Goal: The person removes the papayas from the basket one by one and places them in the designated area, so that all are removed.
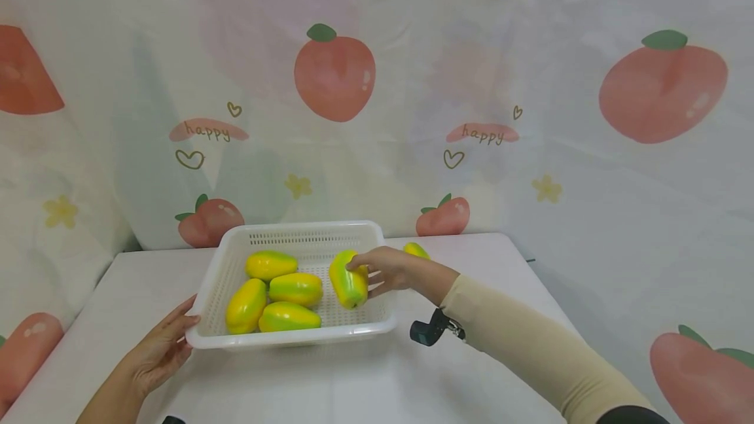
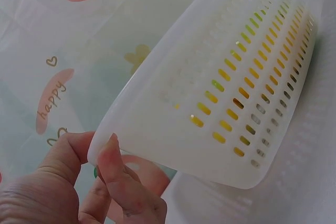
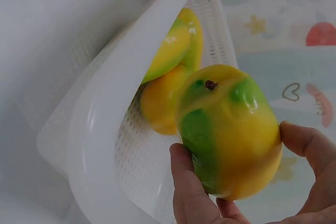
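While my left hand (image 1: 160,347) pinches the basket (image 1: 294,339), my right hand (image 1: 389,268) pinches a fruit (image 1: 344,283) over it. Its long axis runs near-to-far

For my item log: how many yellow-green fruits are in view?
6: four fruits in the basket, one fruit held by the right hand, another on the table beyond. More may be hidden.

From above, the basket (image 1: 288,337) has room beside the clustered fruits (image 1: 296,288), but the right hand (image 1: 391,267) and held fruit (image 1: 344,285) hang over it. Its walls bar sideways reach, the left hand (image 1: 160,347) blocks one end, and clearance round the outer fruit (image 1: 416,250) is hard to judge.
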`<state>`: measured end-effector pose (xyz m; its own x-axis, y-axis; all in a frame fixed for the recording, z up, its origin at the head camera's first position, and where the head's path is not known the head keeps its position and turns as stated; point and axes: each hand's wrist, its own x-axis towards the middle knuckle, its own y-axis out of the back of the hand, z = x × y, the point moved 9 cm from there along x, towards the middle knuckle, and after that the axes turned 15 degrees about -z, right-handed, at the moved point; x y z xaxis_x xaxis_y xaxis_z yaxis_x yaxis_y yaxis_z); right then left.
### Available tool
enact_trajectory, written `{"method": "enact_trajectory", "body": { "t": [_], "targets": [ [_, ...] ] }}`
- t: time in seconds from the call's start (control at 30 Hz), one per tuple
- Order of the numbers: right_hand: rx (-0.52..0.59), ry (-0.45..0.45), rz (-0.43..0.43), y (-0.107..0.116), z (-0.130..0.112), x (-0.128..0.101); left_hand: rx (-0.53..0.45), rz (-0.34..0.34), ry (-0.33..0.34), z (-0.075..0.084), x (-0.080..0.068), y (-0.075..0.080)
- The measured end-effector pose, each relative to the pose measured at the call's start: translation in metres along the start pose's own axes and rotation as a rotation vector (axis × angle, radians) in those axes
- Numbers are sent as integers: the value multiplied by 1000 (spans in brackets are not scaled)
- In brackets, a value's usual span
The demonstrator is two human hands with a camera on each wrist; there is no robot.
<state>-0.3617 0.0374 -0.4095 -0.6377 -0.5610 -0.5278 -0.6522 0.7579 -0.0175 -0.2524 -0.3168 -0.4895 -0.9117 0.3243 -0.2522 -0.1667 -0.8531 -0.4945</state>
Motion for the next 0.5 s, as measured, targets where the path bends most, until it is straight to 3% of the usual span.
{"method": "enact_trajectory", "body": {
  "t": [0.5],
  "targets": [
    [-18, -4, -15, 22, -7, -15, 21, 23, 3, -1, 0, 2]
  ]
}}
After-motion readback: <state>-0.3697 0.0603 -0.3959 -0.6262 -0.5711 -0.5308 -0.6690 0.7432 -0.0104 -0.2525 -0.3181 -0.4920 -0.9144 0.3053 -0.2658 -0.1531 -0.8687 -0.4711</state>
